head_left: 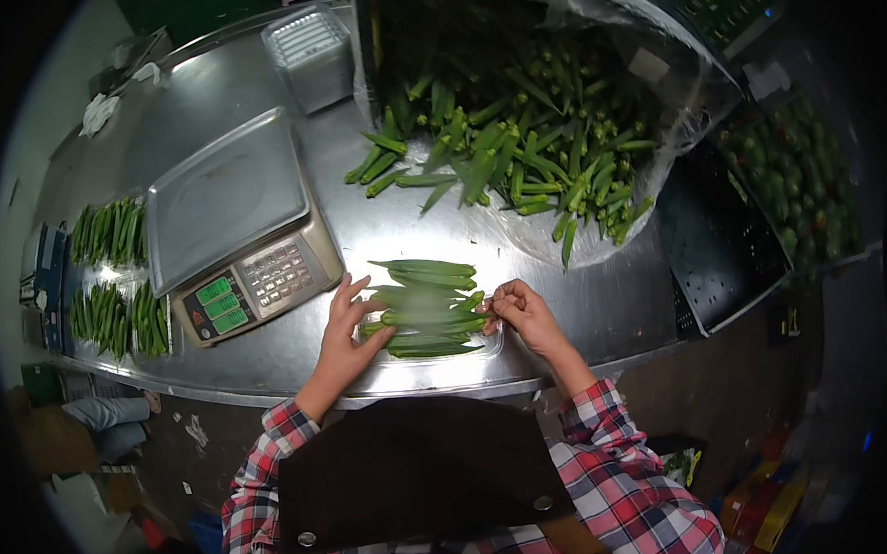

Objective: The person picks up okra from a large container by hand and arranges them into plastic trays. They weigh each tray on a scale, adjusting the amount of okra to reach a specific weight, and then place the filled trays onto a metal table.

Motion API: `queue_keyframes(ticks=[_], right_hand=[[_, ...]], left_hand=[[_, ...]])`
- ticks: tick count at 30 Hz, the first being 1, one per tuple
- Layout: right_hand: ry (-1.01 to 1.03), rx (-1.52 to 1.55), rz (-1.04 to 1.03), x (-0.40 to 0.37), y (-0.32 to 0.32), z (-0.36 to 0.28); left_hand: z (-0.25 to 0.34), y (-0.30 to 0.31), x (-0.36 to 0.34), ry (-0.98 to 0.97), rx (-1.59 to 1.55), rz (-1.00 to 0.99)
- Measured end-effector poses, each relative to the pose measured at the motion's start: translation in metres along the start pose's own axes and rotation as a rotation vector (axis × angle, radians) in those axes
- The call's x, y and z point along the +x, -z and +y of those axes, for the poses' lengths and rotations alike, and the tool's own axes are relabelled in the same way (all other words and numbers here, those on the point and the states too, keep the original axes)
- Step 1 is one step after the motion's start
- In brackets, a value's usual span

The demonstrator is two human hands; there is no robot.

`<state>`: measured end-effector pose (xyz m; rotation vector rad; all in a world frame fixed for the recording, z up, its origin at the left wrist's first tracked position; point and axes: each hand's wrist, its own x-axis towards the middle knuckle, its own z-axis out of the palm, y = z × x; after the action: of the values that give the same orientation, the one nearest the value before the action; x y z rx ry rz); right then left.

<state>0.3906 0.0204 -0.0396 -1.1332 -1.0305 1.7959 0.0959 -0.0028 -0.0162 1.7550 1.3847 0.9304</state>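
A row of green okra pods [428, 318] lies side by side in a shallow clear plastic tray [490, 351] near the table's front edge. My left hand [346, 331] is at the pods' left ends, its fingers spread and its fingertips touching them. At the stem ends on the right is my right hand [523, 315], with thumb and fingers pinched together. What lies between those fingertips is hidden. A glare blurs the middle of the pods.
Left stands a weighing scale [228, 206] with a lit display; packed okra trays [110, 235] sit beyond it. Clear empty trays [309, 55] are stacked behind. Loose okra [547, 156] spills from a plastic-lined crate at the back right. A black crate [721, 238] stands at right.
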Motion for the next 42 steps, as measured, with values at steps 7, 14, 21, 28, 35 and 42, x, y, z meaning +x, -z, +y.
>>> queue_keyframes(ticks=[7,14,21,28,35,42], right_hand=[[0.108,-0.066,-0.116,0.068,-0.084,-0.069],[0.258,-0.469,-0.14,0.21,-0.198,-0.08],[0.56,-1.098,0.051,0.281,-0.255,-0.073],[0.65,-0.914,0.074,0.237,-0.207,-0.077],[0.641,-0.843,0.121,0.188,-0.182,-0.069],[0.587,-0.852,0.049,0.187,-0.207,-0.076]], left_hand=[[-0.005,0.093,0.026,-0.042,0.131,0.193],[-0.082,0.21,0.056,0.051,0.198,0.432],[-0.138,0.248,0.07,0.202,0.2,0.596],[-0.111,0.253,0.02,0.149,0.327,0.847],[-0.087,0.229,-0.04,0.217,0.164,1.053],[-0.092,0.215,-0.082,0.284,0.079,1.138]])
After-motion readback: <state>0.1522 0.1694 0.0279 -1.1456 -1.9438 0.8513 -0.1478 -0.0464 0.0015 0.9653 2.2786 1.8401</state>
